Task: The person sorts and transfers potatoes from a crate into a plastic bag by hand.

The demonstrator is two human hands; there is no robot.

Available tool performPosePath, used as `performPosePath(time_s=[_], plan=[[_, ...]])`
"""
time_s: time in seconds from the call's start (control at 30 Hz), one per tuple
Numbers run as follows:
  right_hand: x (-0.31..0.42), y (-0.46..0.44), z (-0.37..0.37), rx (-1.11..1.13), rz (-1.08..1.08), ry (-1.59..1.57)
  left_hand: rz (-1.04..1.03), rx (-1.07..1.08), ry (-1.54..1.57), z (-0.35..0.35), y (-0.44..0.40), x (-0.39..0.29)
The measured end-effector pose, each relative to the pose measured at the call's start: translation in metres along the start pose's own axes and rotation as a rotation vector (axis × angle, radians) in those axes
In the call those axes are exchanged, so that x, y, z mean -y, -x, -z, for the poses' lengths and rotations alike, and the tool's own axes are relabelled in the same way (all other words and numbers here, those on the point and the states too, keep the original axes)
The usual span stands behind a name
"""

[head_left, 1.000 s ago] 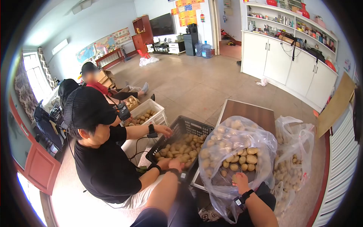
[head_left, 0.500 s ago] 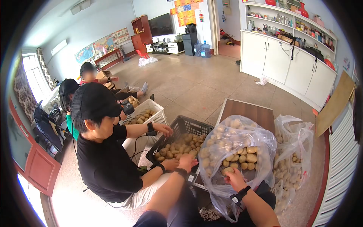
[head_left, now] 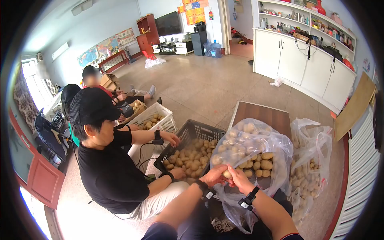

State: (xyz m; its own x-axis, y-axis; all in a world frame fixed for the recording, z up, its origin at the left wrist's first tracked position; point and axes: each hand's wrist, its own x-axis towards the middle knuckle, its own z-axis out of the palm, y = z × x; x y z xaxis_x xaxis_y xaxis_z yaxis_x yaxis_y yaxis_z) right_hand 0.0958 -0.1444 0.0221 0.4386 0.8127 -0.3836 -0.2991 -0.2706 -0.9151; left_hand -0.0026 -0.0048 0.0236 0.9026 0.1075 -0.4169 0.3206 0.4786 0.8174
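A potato (head_left: 227,174) is between my two hands, just over the near edge of the clear plastic bag (head_left: 256,138). My right hand (head_left: 241,181) is closed on it from the right, thumb on top. My left hand (head_left: 215,176) meets it from the left, fingers curled against it and partly hidden. More potatoes (head_left: 262,165) lie in the bag's opening, just beyond my hands. To the left stands a black crate (head_left: 212,127) holding many potatoes. A co-worker in black reaches into it, one hand over its far left side, the other at its near side.
The bag lies on a brown wooden board (head_left: 260,114). Another clear bag of potatoes (head_left: 306,176) sits on the floor at right. A white crate (head_left: 167,116) with potatoes stands past the black one, beside other seated people. White cabinets (head_left: 296,60) line the back right.
My left hand has moved right, from the black crate to the bag. My right hand has brought the potato slightly left and up to meet it. The co-worker's near hand has shifted slightly.
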Motion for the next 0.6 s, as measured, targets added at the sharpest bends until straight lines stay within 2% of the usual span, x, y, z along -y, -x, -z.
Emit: performPosePath(time_s=[0.17,0.23,0.3,0.37,0.43,0.6], plan=[[-0.01,-0.008,0.002,-0.108,-0.055,0.054,0.054,0.077,0.025,0.007,-0.009,0.007],[-0.018,-0.014,0.002,-0.097,0.069,-0.053,0.023,0.099,0.003,0.009,-0.01,0.006],[-0.022,-0.018,0.007,-0.123,0.058,0.026,-0.085,0.002,0.011,0.015,-0.017,0.016],[-0.009,-0.014,0.009,-0.096,0.024,0.05,-0.248,-0.01,-0.166,0.038,-0.033,0.036],[-0.009,-0.024,0.019,-0.101,-0.026,0.052,0.02,-0.172,0.111,0.029,-0.022,0.016],[0.03,-0.033,0.056,-0.063,-0.133,0.233,0.013,-0.2,0.179,0.042,-0.02,0.012]])
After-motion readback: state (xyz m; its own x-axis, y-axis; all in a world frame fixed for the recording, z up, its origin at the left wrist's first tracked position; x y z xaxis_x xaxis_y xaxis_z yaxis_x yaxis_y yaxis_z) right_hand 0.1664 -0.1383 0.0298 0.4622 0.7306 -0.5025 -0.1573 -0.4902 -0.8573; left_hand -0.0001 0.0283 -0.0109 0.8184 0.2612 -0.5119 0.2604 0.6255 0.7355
